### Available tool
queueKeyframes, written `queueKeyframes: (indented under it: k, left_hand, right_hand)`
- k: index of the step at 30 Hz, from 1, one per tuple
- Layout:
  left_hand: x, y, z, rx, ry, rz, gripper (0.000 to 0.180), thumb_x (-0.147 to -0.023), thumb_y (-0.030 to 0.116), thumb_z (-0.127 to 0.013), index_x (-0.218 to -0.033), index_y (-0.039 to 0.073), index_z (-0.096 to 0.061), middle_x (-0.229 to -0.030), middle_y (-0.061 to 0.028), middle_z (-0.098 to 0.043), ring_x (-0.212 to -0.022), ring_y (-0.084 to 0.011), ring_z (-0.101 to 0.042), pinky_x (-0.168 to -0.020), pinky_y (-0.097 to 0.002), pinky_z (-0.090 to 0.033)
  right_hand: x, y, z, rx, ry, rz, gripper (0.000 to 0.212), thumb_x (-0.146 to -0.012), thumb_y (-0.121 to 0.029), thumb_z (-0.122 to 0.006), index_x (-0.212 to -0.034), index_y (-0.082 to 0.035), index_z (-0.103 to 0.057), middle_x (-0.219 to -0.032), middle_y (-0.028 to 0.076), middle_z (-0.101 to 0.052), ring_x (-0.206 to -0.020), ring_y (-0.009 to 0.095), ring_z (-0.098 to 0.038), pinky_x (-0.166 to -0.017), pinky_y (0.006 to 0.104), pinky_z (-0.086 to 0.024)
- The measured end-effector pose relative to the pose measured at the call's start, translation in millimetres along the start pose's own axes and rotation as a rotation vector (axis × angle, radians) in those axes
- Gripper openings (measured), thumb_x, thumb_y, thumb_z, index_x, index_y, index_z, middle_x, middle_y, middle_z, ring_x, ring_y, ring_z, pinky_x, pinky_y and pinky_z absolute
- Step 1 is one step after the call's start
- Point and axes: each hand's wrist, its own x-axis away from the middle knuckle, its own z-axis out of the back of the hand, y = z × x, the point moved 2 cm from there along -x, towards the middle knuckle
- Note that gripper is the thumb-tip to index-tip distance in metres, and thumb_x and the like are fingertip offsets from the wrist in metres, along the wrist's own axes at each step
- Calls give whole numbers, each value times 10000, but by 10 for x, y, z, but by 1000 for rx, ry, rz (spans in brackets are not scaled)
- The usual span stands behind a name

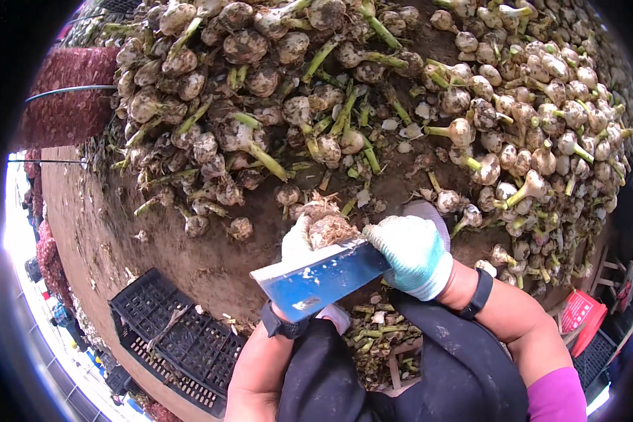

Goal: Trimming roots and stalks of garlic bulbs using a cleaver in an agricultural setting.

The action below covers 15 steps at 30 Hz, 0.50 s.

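My right hand (411, 254), in a pale teal and white glove, is closed round the near end of a broad cleaver (323, 276). Its blade looks blue, with bits stuck to it, and reaches leftward across my lap. Behind the blade, my left hand (297, 240) in a whitish glove grips a garlic bulb (330, 231) with its shaggy brown roots facing up. The blade's upper edge lies right by the bulb; whether they touch I cannot tell. Most of my left fingers are hidden by the blade.
Soil-covered garlic with green stems (246, 133) is heaped ahead, and cleaner-looking bulbs (534, 141) are piled on the right. Cut stems (380, 334) lie between my legs. A black plastic crate (183, 337) sits at left, a red mesh sack (70, 98) far left, a red container (584, 316) at right.
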Motion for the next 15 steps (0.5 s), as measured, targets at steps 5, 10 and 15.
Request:
queueKeyframes:
  k: [5, 10, 15]
  left_hand:
    - [106, 202, -158, -186, -195, 75, 429, -679, 101, -717, -1051, 21, -518, -862, -39, -605, -784, -96, -576, -737, -251, -485]
    - [122, 132, -278, -297, -198, 31, 657, -530, 130, -828, -1078, 22, -482, -906, -4, -578, -838, -85, -539, -777, -246, -454]
    - [-20, 141, -468, -808, -99, -170, 889, -507, 255, -877, -1211, 11, -391, -1001, -47, -588, -899, -149, -572, -785, -299, -485]
  right_hand:
    - [82, 267, -146, 65, 21, -94, 179, -663, -78, -553, -842, -84, -557, -619, 76, -498, -518, 251, -522, -439, 356, -406]
    - [177, 607, 55, -141, 274, -701, 179, -713, -186, -660, -820, -61, -591, -651, 125, -583, -565, 272, -574, -516, 326, -472]
    - [20, 323, 112, -1151, -149, -936, 295, -720, -219, -723, -915, -23, -620, -761, 22, -642, -665, 76, -555, -608, 230, -451]
